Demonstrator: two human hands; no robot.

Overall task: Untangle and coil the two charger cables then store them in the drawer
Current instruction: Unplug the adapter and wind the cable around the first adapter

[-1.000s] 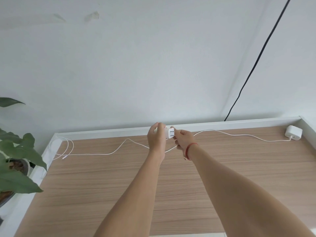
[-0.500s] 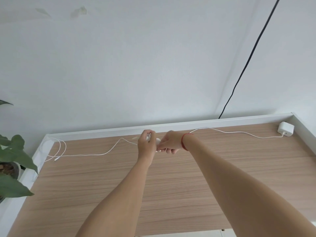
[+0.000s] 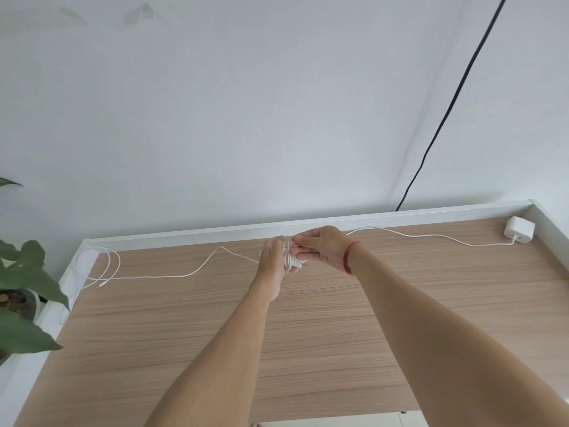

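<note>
My left hand [image 3: 272, 260] grips a small white charger plug [image 3: 296, 262] whose prongs point right, with white cable loops wound round it. My right hand [image 3: 320, 246] pinches that cable just above the plug. The first white cable [image 3: 172, 275] trails left from my hands across the wooden tabletop and ends in loose loops at the far-left corner [image 3: 106, 266]. A second white cable [image 3: 431, 237] runs right from behind my right hand to a white charger block [image 3: 518, 229] in the far-right corner. No drawer is in view.
The wooden tabletop [image 3: 308, 334] has a raised white rim [image 3: 215, 234] along the back and sides. A green potted plant [image 3: 21, 291] stands off the left edge. A black cable [image 3: 446, 118] hangs down the white wall behind the back rim.
The plug has turned in my left hand and cable loops now lie round it. My right hand has swung over the plug, drawing the left cable in.
</note>
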